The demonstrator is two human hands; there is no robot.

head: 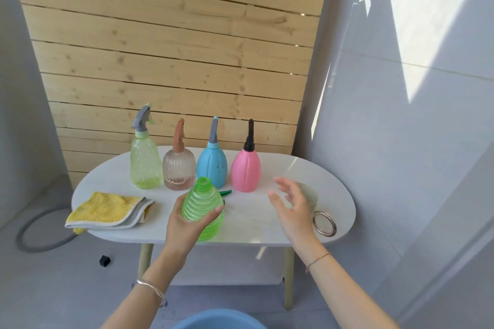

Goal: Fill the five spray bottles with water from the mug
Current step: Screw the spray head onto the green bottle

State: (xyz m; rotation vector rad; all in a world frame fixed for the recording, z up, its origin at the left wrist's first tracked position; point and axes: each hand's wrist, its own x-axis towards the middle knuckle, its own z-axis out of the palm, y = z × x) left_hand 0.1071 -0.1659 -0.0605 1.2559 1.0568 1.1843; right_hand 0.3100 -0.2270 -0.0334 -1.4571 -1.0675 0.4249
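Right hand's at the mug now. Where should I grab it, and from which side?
Take the mug by its ring handle, coming from the near side: the ring juts toward you, while the clear body is wide and mostly behind the right hand.

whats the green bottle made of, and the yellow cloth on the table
Green bottle: probably translucent plastic, glossy; light shows through its ribbed wall. Yellow cloth: looks like microfibre or terry, matte, with a nubby pile and grey edging.
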